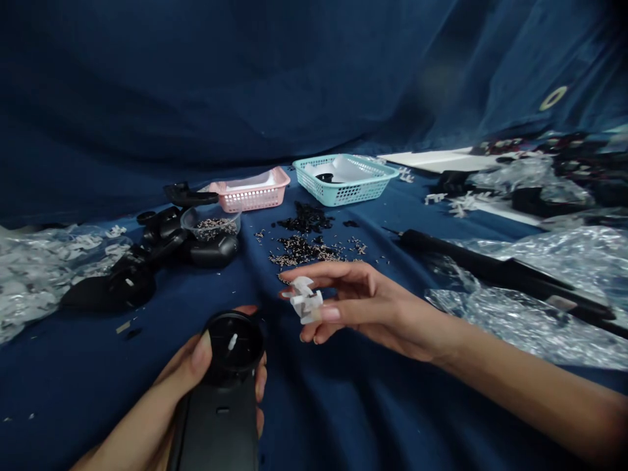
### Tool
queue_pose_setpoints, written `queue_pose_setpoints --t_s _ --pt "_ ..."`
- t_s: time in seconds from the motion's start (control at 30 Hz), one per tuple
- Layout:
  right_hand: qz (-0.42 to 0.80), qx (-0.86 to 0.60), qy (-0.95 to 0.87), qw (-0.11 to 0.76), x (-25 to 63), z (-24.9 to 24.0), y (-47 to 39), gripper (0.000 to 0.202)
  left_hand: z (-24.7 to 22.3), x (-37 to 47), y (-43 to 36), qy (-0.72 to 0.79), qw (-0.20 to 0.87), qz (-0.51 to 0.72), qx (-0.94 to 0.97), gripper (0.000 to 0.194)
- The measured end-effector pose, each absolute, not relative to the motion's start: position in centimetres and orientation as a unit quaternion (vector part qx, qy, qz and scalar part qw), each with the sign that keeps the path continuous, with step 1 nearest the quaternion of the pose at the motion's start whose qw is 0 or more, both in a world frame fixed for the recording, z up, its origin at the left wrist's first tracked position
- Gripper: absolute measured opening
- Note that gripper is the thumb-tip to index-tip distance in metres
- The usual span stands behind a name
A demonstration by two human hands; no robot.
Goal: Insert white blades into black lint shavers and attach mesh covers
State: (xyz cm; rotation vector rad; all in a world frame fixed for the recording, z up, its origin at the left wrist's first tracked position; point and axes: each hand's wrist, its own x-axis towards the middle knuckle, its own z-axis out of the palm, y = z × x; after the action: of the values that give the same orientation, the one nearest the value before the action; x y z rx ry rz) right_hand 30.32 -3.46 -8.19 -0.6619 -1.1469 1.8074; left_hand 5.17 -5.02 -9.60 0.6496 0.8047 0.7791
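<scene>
My left hand (193, 366) is wrapped round a black plastic housing (218, 418) in the lower middle. At its top end is a round, open cup with a short white pin standing inside. To the right and a little higher, my right hand (363, 304) pinches a small white plastic part with blade-like fins (305, 299) between thumb and fingers. The white part is in the air, apart from the housing. Beyond the right hand, a scatter of small screws (307, 250) and a heap of small black pieces (307, 218) lie on the blue cloth.
Black housings (213, 250) and a clear tub of screws (213, 226) stand at left, beside a bag of white parts (44, 268). Pink (255, 198) and turquoise baskets (343, 191) stand behind. A black electric screwdriver (461, 255) lies by clear plastic wrap (549, 327) at right.
</scene>
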Motion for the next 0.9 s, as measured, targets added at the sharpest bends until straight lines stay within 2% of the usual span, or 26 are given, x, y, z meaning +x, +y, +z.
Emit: queue_pose_setpoints --t_s 0.13,0.23,0.37,0.63,0.73,0.9 --pt "0.713 -0.266 -0.469 0.450 30.0 -8.5 -3.6 0.044 -9.8 5.0 -4.9 0.412 0.813 0.335 0.239 0.063" --pt "0.711 -0.258 -0.482 0.442 29.8 -8.8 -3.7 0.038 -9.8 5.0 -4.6 0.387 0.836 0.296 0.254 0.046" --pt "0.714 -0.256 -0.491 0.428 29.6 -8.9 -3.7 0.038 -9.4 5.3 -4.2 0.367 0.856 0.255 0.258 0.056" --pt "0.645 -0.323 -0.557 0.412 29.4 -8.6 -4.2 0.050 -10.4 5.4 -4.3 0.390 0.828 0.340 0.216 0.036" --pt "0.599 -0.340 -0.590 0.421 29.1 -8.6 -4.3 0.042 -10.8 5.6 -4.7 0.412 0.818 0.360 0.177 0.032" --pt "0.566 -0.353 -0.615 0.420 28.9 -8.4 -4.6 0.034 -10.6 5.9 -5.4 0.455 0.778 0.370 0.225 0.047"
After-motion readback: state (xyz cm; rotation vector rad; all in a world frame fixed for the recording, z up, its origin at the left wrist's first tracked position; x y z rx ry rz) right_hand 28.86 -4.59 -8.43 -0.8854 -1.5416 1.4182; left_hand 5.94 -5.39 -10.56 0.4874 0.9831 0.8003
